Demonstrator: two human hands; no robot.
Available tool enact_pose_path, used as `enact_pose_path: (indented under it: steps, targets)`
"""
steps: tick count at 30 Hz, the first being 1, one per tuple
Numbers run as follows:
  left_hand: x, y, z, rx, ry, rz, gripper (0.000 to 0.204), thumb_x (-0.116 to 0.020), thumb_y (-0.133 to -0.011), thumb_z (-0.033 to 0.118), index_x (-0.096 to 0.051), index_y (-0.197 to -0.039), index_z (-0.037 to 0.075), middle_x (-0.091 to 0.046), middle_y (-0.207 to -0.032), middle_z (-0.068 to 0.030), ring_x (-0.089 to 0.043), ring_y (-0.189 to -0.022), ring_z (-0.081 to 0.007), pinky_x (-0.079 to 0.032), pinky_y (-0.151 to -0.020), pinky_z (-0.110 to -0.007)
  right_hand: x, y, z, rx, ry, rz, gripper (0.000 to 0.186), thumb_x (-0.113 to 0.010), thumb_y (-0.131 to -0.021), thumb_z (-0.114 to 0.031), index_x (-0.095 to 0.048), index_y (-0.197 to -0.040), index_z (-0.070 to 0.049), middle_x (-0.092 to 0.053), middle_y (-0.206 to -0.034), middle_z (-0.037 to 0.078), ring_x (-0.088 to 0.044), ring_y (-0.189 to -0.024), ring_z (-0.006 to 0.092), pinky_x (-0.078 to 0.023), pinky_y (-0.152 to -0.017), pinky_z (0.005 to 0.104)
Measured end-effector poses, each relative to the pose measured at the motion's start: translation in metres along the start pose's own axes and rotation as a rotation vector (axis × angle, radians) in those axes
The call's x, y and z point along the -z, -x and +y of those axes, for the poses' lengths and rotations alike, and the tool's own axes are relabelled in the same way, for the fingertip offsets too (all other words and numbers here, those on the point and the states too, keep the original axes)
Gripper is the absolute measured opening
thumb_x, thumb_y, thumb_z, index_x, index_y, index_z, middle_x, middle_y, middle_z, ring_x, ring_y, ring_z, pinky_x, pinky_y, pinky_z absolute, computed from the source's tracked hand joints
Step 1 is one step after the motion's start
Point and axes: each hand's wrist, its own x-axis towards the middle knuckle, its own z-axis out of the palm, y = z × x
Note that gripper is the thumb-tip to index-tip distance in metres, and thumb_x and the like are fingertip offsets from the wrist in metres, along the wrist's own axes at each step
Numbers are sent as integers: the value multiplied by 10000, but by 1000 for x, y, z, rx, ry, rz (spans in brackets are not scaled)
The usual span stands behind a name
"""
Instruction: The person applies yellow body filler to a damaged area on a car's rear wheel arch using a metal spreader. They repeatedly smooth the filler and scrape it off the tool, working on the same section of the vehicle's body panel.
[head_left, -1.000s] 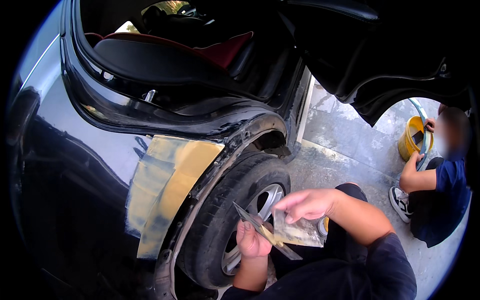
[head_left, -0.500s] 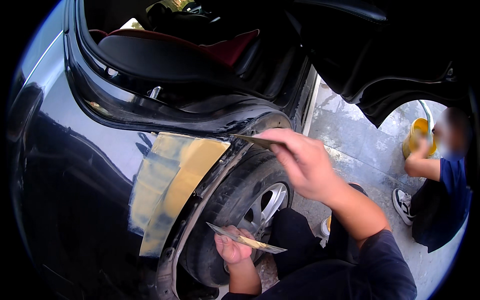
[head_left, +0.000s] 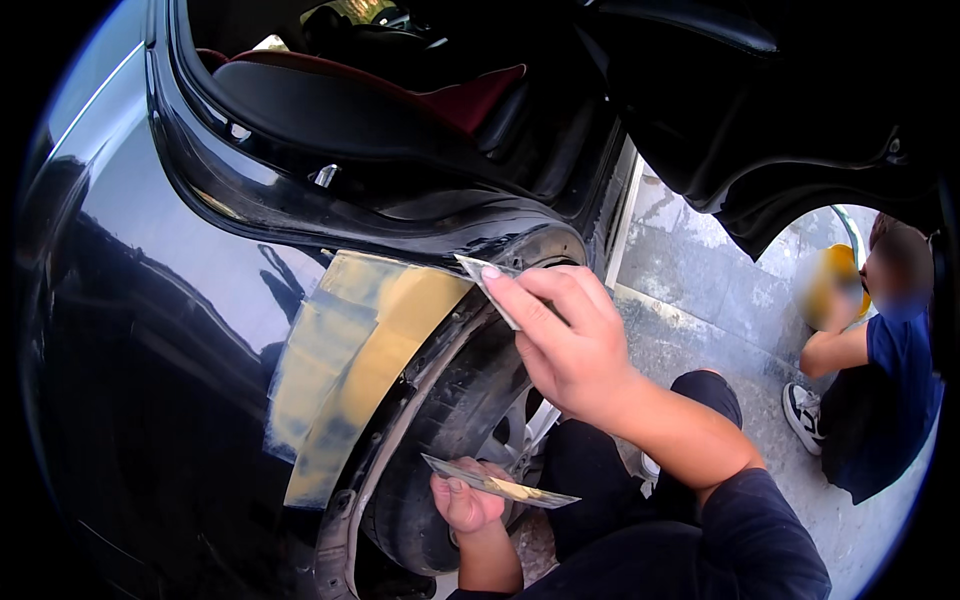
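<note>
My right hand [head_left: 575, 345] pinches a thin flat putty scraper [head_left: 486, 288] at the upper end of the wheel arch. The scraper's tip is by the top corner of a yellowish filler patch [head_left: 385, 335] on the black car's rear fender [head_left: 170, 400]; I cannot tell if they touch. Lower down, in front of the tyre [head_left: 455, 410], my left hand [head_left: 466, 506] grips a second flat scraper [head_left: 545, 496], seen nearly edge-on, with yellow filler on it. The patch has smooth yellow strips and thinner, greyish-blue areas.
An open car door [head_left: 760, 130] hangs at the upper right, beside the doorway with a black and red seat [head_left: 340, 110]. At far right a person in a blue shirt [head_left: 900, 360] crouches by a yellow bucket [head_left: 845, 275] on grey paving [head_left: 690, 250].
My right hand has turned its scraper, so the broad face shows more, and has shifted slightly left and down. My left hand is almost still. The view has shifted slightly.
</note>
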Motion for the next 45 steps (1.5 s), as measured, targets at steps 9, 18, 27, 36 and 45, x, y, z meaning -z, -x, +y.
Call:
enact_pose_path:
  steps: [9, 18, 27, 36, 45]
  targets:
    - [8, 4, 0, 20, 9, 4, 233, -562, -983, 132, -594, -1190, 30, -668, -1052, -186, -680, -839, -350, -587, -733, -519, 1, -2, 5, -71, -279, -1, 483, -625, -757, 103, -651, -1219, -34, -654, -1126, 165, -638, -1007, 330, -507, -891, 382]
    - [-2, 6, 1, -35, -139, 40, 212, -501, -1017, 163, -570, -1166, 29, -658, -961, -130, -647, -739, -219, -578, -566, -389, -22, 19, 3, 49, -199, 47, 535, -676, -700, 69, -691, -1209, -92, -585, -1112, 141, -596, -1009, 330, -496, -923, 418]
    - [3, 5, 3, -37, -185, -18, 260, -495, -1023, 180, -567, -1228, 38, -655, -974, -118, -646, -744, -216, -587, -567, -393, -43, 17, -9, 67, -119, 135, 597, -674, -654, 65, -688, -1228, -98, -543, -1091, 133, -546, -1015, 322, -468, -982, 451]
    - [6, 4, 5, -32, -178, -49, 254, -480, -1030, 172, -579, -1224, 43, -656, -1009, -126, -650, -758, -212, -587, -581, -393, -55, 9, -14, 38, -127, 185, 526, -693, -675, 75, -719, -1172, -94, -560, -1072, 123, -567, -1014, 314, -479, -993, 478]
    - [0, 1, 5, -31, -197, -66, 228, -497, -1023, 166, -584, -1188, 36, -659, -1009, -120, -651, -721, -200, -580, -547, -375, -44, 35, -25, -10, -187, 81, 503, -687, -690, 65, -720, -1168, -88, -569, -1078, 126, -581, -1040, 302, -462, -1031, 502]
